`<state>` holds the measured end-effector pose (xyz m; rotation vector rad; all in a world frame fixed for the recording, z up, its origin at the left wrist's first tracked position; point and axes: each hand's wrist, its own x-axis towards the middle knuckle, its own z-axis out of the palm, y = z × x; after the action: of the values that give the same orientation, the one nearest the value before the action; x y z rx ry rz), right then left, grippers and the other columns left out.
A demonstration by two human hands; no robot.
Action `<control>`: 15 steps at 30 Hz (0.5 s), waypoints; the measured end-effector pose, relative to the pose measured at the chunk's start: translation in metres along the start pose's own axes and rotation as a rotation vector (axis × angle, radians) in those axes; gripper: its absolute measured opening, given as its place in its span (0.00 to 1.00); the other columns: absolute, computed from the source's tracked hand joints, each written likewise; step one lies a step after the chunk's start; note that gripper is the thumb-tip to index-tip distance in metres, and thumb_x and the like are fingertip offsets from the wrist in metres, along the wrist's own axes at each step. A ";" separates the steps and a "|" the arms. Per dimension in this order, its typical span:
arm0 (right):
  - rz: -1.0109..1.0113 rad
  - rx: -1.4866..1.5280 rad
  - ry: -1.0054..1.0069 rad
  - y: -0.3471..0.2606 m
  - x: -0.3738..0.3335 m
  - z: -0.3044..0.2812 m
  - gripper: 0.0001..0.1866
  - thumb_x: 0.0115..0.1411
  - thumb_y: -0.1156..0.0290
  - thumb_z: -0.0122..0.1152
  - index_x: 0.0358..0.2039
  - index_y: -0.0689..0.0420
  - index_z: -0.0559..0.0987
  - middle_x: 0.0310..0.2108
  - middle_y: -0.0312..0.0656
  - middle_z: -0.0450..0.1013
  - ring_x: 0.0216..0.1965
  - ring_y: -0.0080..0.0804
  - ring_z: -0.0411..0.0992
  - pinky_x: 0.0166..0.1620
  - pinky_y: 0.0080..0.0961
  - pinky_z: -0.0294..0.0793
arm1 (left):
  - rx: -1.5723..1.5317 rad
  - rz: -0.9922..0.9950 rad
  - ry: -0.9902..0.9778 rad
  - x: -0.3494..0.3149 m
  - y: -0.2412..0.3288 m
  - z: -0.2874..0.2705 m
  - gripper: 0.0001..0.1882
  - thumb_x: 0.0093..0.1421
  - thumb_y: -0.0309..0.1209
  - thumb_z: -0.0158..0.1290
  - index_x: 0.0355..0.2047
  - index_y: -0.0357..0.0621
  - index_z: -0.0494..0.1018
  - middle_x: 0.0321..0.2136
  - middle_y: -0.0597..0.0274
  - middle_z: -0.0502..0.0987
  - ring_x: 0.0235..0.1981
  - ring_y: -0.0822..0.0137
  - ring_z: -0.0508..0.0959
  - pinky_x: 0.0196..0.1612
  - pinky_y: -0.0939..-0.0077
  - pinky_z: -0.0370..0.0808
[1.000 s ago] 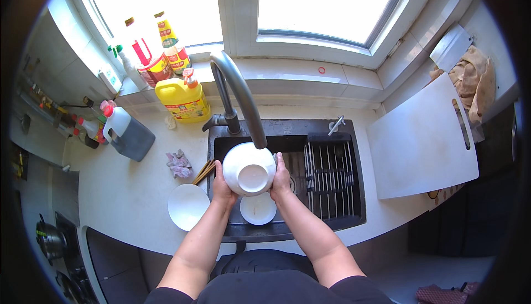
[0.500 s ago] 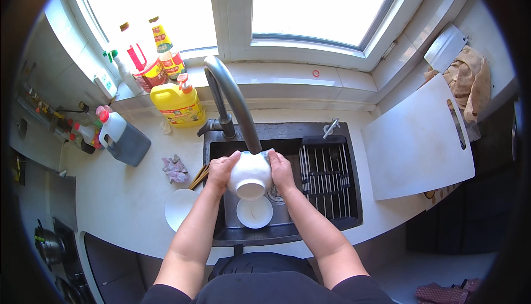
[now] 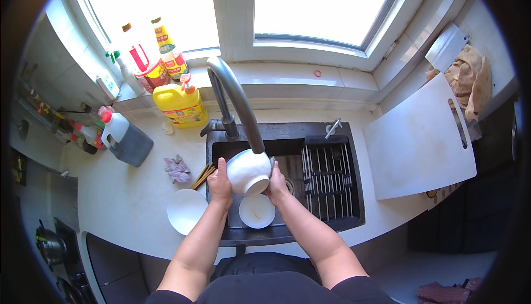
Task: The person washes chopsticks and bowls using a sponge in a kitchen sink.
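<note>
White bowl (image 3: 248, 172) now tipped on its side

Both forearms enter from the lower edge and converge toward frame centre. Left hand (image 3: 220, 183) and right hand (image 3: 275, 182) face each other, palms inward, fingers curled, gripping from opposite sides.

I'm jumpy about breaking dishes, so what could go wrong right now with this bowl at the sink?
The white bowl is tilted between the left hand and right hand, close under the faucet spout; it might knock the spout. If it slipped, it would likely land on the small bowl below. The white plate sits near the counter edge, so an elbow could nudge it.
</note>
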<state>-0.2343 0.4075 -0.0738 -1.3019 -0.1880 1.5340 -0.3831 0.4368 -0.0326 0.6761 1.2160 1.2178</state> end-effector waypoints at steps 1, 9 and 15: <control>0.057 0.065 -0.015 -0.009 -0.018 0.012 0.30 0.65 0.44 0.28 0.53 0.55 0.65 0.50 0.42 0.66 0.51 0.34 0.65 0.51 0.33 0.66 | -0.016 -0.105 -0.017 0.007 -0.008 -0.013 0.24 0.62 0.51 0.42 0.37 0.41 0.73 0.33 0.60 0.77 0.34 0.68 0.77 0.38 0.74 0.73; -0.057 0.203 0.268 0.001 -0.018 0.010 0.31 0.63 0.43 0.35 0.50 0.58 0.68 0.46 0.42 0.68 0.47 0.34 0.67 0.47 0.31 0.67 | -0.549 -0.550 -0.199 -0.010 -0.016 -0.004 0.36 0.55 0.65 0.38 0.56 0.57 0.62 0.57 0.62 0.62 0.59 0.56 0.59 0.59 0.47 0.53; -0.058 0.228 0.227 -0.010 -0.009 -0.003 0.26 0.63 0.50 0.43 0.44 0.62 0.72 0.41 0.41 0.71 0.42 0.32 0.70 0.45 0.29 0.68 | -0.593 -0.552 -0.483 -0.008 0.003 0.002 0.36 0.54 0.62 0.43 0.56 0.53 0.61 0.56 0.58 0.64 0.58 0.54 0.61 0.59 0.47 0.55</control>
<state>-0.2275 0.4029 -0.0625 -1.2638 0.0914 1.3060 -0.3810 0.4300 -0.0269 0.1476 0.5314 0.8124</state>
